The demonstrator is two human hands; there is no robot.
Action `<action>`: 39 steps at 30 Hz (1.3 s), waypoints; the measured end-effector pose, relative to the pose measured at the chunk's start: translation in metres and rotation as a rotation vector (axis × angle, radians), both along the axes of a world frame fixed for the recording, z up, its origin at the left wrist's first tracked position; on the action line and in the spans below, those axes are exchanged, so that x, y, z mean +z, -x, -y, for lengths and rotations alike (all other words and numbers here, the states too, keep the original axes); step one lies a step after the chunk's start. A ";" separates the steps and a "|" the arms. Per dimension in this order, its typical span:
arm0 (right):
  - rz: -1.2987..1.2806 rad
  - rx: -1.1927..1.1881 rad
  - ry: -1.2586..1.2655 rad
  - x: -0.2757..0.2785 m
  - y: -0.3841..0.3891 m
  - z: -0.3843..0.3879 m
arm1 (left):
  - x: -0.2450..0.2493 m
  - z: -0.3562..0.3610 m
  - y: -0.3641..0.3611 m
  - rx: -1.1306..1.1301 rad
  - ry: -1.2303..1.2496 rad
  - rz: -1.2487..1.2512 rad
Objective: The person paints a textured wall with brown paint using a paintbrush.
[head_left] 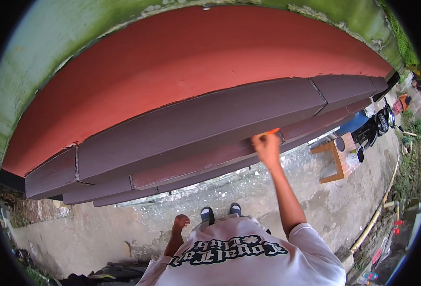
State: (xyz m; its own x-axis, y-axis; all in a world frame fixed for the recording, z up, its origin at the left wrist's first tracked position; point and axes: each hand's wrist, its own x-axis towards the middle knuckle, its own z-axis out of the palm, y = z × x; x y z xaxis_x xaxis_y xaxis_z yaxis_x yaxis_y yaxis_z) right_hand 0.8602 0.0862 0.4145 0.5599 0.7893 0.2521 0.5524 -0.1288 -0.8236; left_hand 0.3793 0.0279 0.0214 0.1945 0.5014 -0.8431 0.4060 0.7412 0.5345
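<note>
My right hand (267,147) is raised against the stepped maroon ledge (196,159), its fingers closed on a flat orange object (269,132) near a dark joint line. Only the orange edge shows above the fingers. Above it runs a wider dark purple band (210,114), and over that a red painted surface (205,57). My left hand (181,221) hangs low beside my white shirt, its fingers curled, with nothing visible in them.
A tiled orange-brown stand (332,177) with paint cans (360,154) is at the right. Behind it stands a black motorcycle (381,123). A bamboo pole (373,224) lies along the concrete floor (305,190). A green mossy edge (34,71) borders the red surface.
</note>
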 end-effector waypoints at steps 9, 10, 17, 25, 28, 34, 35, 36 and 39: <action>0.718 -0.221 0.077 0.020 -0.042 0.007 | -0.023 0.016 0.003 0.039 0.136 -0.048; 0.743 -0.170 0.087 0.017 -0.024 0.001 | -0.024 0.017 0.003 0.037 0.144 -0.062; 0.372 0.186 0.031 0.010 0.092 -0.026 | -0.006 0.022 -0.003 0.085 0.083 -0.012; -0.082 -0.024 -0.026 -0.025 0.008 -0.007 | 0.006 0.016 -0.002 0.083 0.099 -0.025; 0.189 -0.231 0.014 -0.010 -0.056 0.009 | -0.014 0.019 0.011 0.094 0.073 0.051; 0.662 -0.246 0.032 0.016 -0.050 0.016 | -0.038 0.018 0.021 0.100 0.123 0.082; 0.680 -0.209 0.010 0.012 -0.031 0.012 | -0.040 0.020 0.020 0.093 0.114 0.063; 0.696 -0.171 -0.011 0.010 -0.008 0.008 | -0.031 0.021 0.017 0.085 0.106 0.042; 0.497 -0.008 -0.098 0.015 0.056 0.000 | -0.029 0.023 0.021 0.054 0.070 0.055</action>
State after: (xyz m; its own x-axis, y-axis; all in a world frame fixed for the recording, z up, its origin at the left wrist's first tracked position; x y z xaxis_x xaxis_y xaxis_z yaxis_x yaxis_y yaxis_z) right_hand 0.8044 0.0866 0.4300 0.3592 0.7447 0.5625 0.8801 -0.0699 -0.4695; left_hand 0.3580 0.0051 -0.0078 0.2152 0.4532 -0.8650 0.3358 0.7974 0.5013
